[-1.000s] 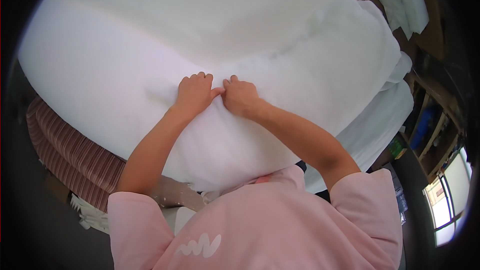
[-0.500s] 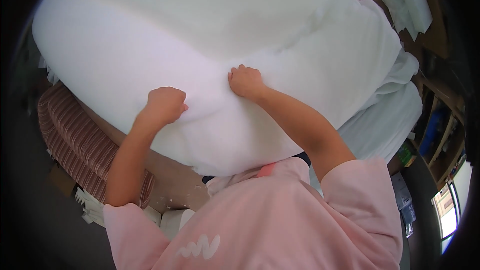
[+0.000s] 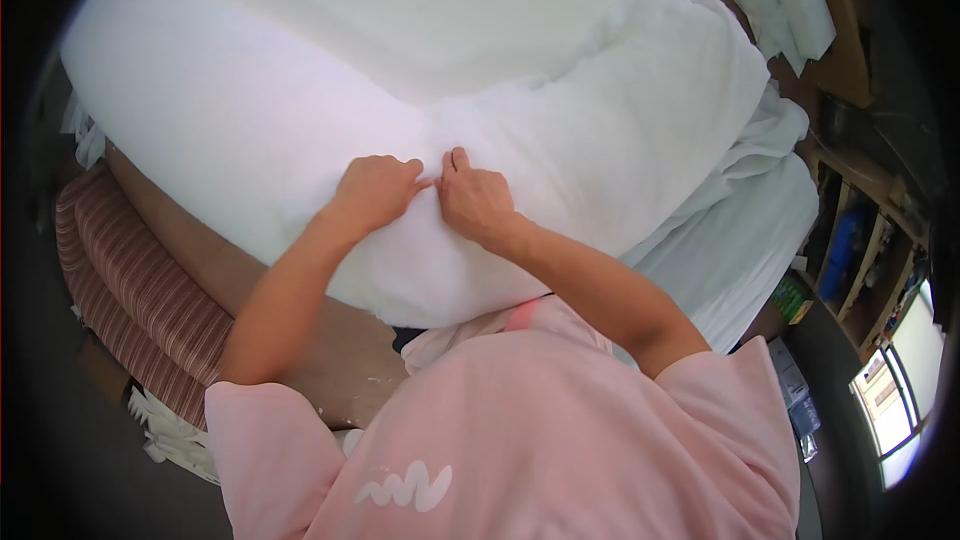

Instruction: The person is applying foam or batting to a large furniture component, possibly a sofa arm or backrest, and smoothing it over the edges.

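Observation:
A big, thick sheet of white fluffy wadding [image 3: 300, 70] lies spread over a brown table and fills most of the view. Its near edge is folded into a soft bulge close to my chest. My left hand [image 3: 375, 190] and my right hand [image 3: 475, 200] rest side by side on that bulge, fingertips almost touching. Both pinch the white wadding between fingers and thumb. My pink sleeves and shirt fill the bottom of the view.
The brown table edge [image 3: 200, 270] shows at the lower left, with a red striped cushion [image 3: 120, 310] below it. White fabric [image 3: 740, 240] hangs off the right side. Wooden shelves [image 3: 860, 240] stand at the far right, near a window [image 3: 900, 380].
Half a second ago my left hand was lower left at the wadding's edge, apart from the right. It has come back up beside my right hand, and the wadding has shifted slightly.

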